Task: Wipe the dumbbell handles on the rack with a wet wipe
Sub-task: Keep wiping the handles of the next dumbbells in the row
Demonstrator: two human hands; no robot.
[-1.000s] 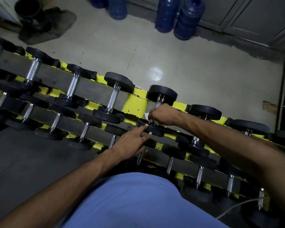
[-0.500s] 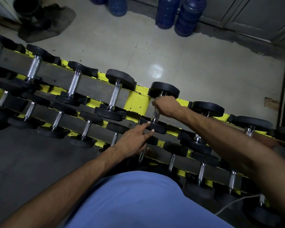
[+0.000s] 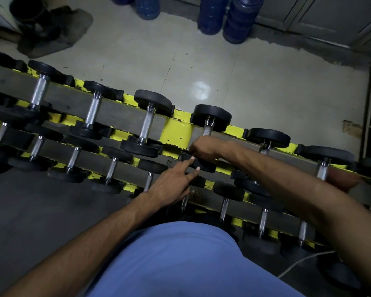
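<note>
- Fingers (image 3: 187, 165) on our left hand (image 3: 171, 185) are out straight and holding nothing. Two tips rest on the near head (image 3: 206, 167) of a top-row dumbbell on the rack (image 3: 177, 131).
- Pressing there should stop the bar rolling while it gets rubbed, so we'd lean on it a bit.
- Just right of those tips, our right hand (image 3: 204, 147) is curled round the lower end of the knurled handle (image 3: 207, 130).
- We can't see the wet wipe. It's probably under that palm, but no way to tell.
- To do this bit properly, we'd twist round the bar while sliding up toward the far head (image 3: 212, 116). Knurling traps grime, so cover the full length, all the way round.
- Further right, the next dumbbell (image 3: 268, 136) looks like our next stop.
</note>
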